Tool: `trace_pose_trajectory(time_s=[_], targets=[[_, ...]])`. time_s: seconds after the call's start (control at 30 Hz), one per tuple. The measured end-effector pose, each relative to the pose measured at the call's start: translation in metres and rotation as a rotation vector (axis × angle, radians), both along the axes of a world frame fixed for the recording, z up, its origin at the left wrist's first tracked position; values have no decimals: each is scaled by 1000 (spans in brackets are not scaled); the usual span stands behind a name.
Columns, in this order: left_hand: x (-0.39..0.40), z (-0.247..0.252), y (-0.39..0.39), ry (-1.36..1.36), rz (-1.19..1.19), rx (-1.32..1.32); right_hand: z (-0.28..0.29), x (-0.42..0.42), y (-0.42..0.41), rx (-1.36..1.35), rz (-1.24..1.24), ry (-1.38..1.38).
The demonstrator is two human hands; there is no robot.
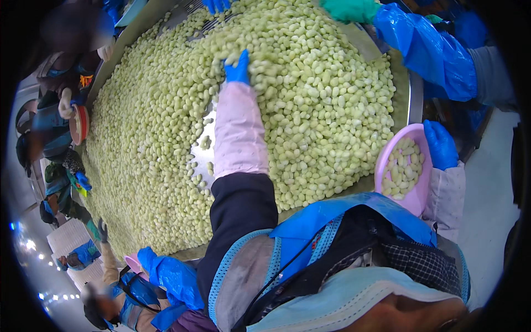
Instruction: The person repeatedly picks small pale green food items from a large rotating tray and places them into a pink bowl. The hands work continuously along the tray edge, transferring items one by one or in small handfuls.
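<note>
A deep layer of pale green oval fruits, like peeled grapes (323, 112), covers a wide metal sorting table (204, 143). My left hand (237, 71), in a blue glove below a pale pink sleeve, reaches far into the pile. Its thumb stands apart, while the other fingers are mostly hidden among the fruits, which are blurred around it. At the near right edge, my right hand (440, 145), also gloved in blue, grips the outer side of a pink plastic bowl (422, 189). Some of the same fruits lie in that tilted bowl.
A co-worker's green-gloved hand (352, 9) is at the top right, over the table. Another blue-gloved hand (216, 5) shows at the top edge. Several people line the left side, one with a red-rimmed bowl (82, 124). A blue-sleeved co-worker's arm (170, 269) is close at the lower left.
</note>
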State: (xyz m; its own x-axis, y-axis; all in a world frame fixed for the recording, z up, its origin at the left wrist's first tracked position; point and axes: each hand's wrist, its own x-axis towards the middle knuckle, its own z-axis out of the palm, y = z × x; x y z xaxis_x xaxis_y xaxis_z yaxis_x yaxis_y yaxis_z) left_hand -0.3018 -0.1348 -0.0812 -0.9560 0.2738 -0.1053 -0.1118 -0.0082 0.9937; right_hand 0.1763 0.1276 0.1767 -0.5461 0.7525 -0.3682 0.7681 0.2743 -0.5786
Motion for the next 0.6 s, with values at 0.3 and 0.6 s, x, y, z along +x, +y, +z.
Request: trace_pose_trajectory(time_s=[0.3,0.6], targets=[[68,125,83,-70,-160,-29,7,-2,-3,61,23,-45],[123,86,-228,264,-110,-980,6,-5,-3,-35,38,-20]])
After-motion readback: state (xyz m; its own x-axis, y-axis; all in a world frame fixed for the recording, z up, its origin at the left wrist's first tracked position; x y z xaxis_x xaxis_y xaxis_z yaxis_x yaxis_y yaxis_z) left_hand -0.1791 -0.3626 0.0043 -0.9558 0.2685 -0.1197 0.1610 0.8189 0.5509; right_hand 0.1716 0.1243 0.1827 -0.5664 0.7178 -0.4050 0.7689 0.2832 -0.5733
